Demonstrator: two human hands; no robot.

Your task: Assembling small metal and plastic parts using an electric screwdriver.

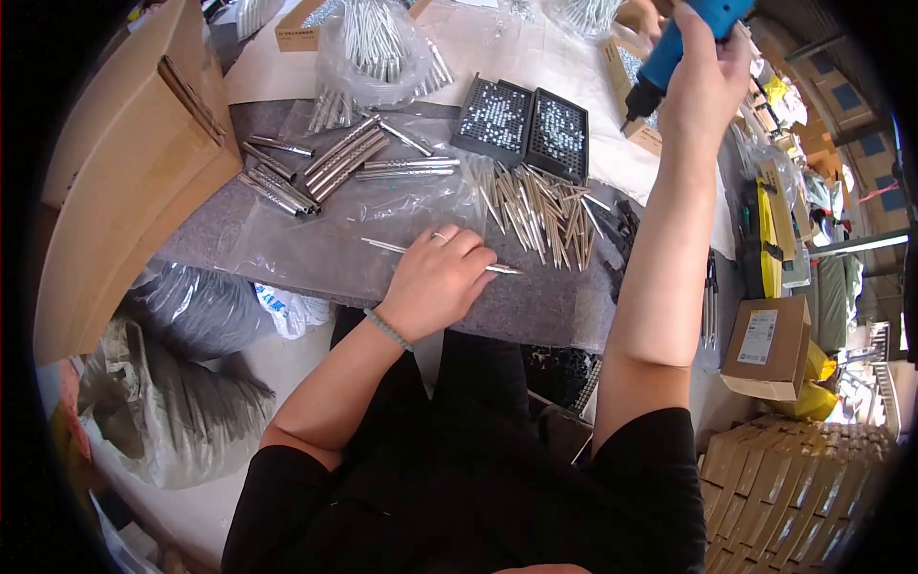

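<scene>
My left hand (438,277) rests on the grey table mat and pinches a thin metal rod (504,270) that lies flat, its tip pointing right. A second thin rod (384,246) lies just left of that hand. My right hand (706,72) is raised high at the far side and grips a blue electric screwdriver (669,53), bit pointing down-left. A pile of similar pointed metal rods (540,206) lies between the two hands. Two black perforated trays (524,126) of small screws stand behind the pile.
Bundles of thicker metal tubes (330,163) lie on clear plastic at the left. A large cardboard box (124,163) stands at the far left, a bag of tubes (378,43) behind. A small carton (770,344) and stacked flat boxes (794,478) sit at the right.
</scene>
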